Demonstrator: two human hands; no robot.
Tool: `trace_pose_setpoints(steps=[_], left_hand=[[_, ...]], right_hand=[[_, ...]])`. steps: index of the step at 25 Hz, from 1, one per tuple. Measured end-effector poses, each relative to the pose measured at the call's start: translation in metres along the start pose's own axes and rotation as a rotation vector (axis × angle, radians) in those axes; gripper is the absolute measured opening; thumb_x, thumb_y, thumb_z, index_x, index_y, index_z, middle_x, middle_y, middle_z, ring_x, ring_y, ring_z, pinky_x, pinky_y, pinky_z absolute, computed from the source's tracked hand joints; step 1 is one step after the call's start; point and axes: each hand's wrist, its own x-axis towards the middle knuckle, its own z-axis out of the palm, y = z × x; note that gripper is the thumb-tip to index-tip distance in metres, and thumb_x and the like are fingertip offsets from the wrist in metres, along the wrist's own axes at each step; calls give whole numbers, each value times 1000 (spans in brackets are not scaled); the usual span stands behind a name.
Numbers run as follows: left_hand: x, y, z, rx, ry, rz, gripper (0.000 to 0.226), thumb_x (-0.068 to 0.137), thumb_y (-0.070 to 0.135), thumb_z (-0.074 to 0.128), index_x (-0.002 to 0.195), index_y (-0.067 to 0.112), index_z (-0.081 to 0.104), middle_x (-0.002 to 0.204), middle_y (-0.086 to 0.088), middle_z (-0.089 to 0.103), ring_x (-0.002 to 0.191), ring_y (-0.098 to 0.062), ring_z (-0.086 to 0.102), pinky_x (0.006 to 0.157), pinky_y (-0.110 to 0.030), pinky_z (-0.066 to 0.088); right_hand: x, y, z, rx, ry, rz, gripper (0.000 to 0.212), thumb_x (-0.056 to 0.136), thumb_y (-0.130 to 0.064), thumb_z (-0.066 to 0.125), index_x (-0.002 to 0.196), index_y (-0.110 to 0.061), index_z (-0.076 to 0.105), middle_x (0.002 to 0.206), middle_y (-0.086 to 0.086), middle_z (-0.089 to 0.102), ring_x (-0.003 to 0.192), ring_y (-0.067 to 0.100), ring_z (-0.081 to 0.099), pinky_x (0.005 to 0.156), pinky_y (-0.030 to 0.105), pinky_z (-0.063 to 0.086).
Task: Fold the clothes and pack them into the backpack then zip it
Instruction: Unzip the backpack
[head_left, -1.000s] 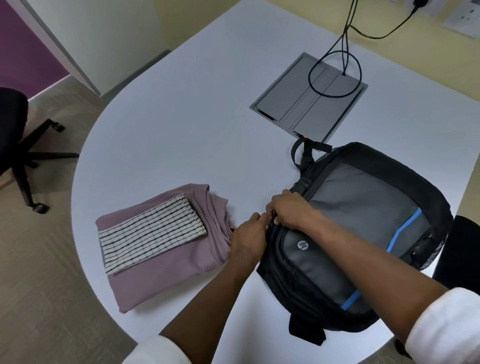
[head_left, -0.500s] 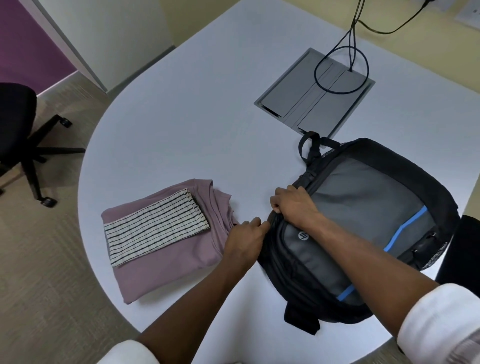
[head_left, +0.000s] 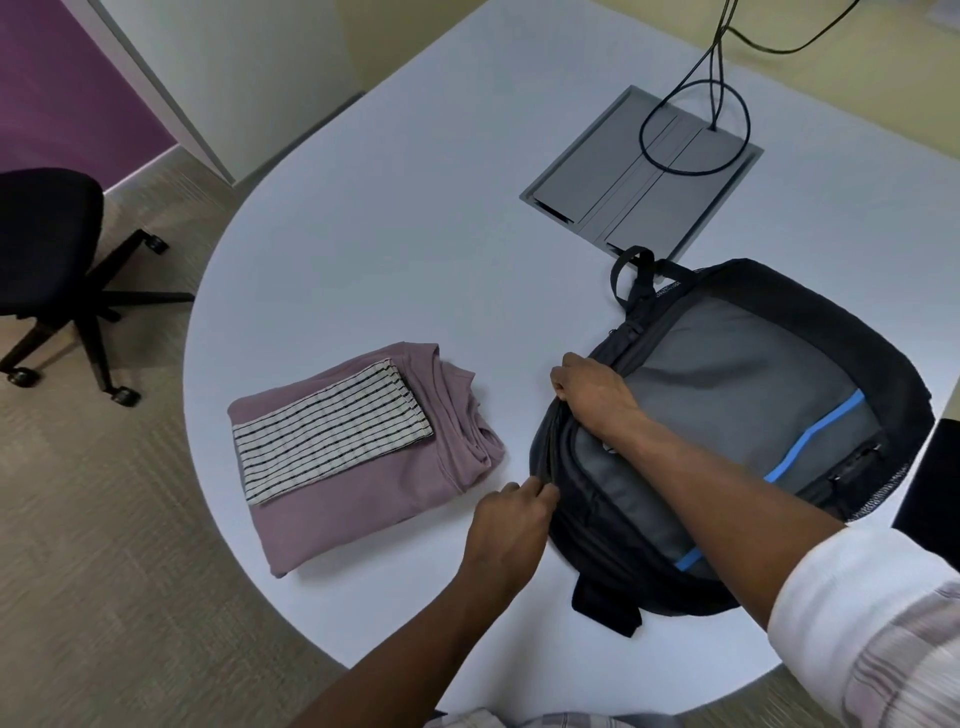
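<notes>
The backpack (head_left: 737, 415) lies flat on its back at the right of the white surface (head_left: 363, 249), its carry loop pointing away from me toward the grey cable hatch (head_left: 639, 171), so its long axis runs from near-right to far-left. My right hand (head_left: 592, 397) is closed on the bag's left edge near the top, gripping the fabric beside the zip line, and my left hand (head_left: 511, 525) is pinched shut lower down on that same edge, thumb and fingers together on what I take to be the zip pull, though the pull itself is too small to make out. I judge the bag is being unzipped along its left side; the opening is barely parted and I cannot see inside. The folded clothes (head_left: 358, 452), a mauve garment with a striped piece (head_left: 327, 431) laid on top, sit just left of the bag, close to my left hand but not touching it, with their long side running roughly parallel to the bag's edge. That hand is clearly the nearer one for lifting the stack, and the opening faces the stack, so a short sideways carry should do once the mouth is wide enough. An office chair (head_left: 47, 244) stands on the floor far left.
</notes>
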Motion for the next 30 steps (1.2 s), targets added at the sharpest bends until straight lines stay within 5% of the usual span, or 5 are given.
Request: trace_pose_setpoints(steps=[10,18,22,28,30], left_hand=[[-18,11,19,-159,76,-199,14,89,26,67,81,21,56,72,5,59,53,-14,56,43,-24,40],[-18,7,9,-297,41,-227,13,94,32,56,90,21,62,83,4,63,72,-16,60,65,-35,52],[-16,7,6,-354,35,-226,13,92,29,60,87,18,66,81,3,67,76,-16,63,68,-36,55],[-14,0,4,-433,-45,-142,17,91,15,55,92,13,72,87,-1,72,80,-18,67,71,-37,57],[-12,-6,4,-503,-87,-125,23,90,7,54,96,13,75,90,2,74,81,-14,67,71,-25,55]], right_hand=[[-41,-13,18,130,221,23,20,84,4,54,96,-10,61,96,8,56,87,28,51,72,42,46],[-157,-68,67,752,247,504,8,90,-10,57,85,-16,59,73,1,66,69,17,60,67,27,48],[-167,-85,73,1099,333,700,14,94,-13,51,88,-15,64,80,-1,70,76,14,66,67,26,53],[-153,-95,69,1236,390,947,12,86,-21,68,76,-15,65,70,4,72,63,20,68,59,30,56],[-153,-93,67,1263,366,962,13,87,-17,66,74,-15,63,70,7,72,62,21,69,62,35,59]])
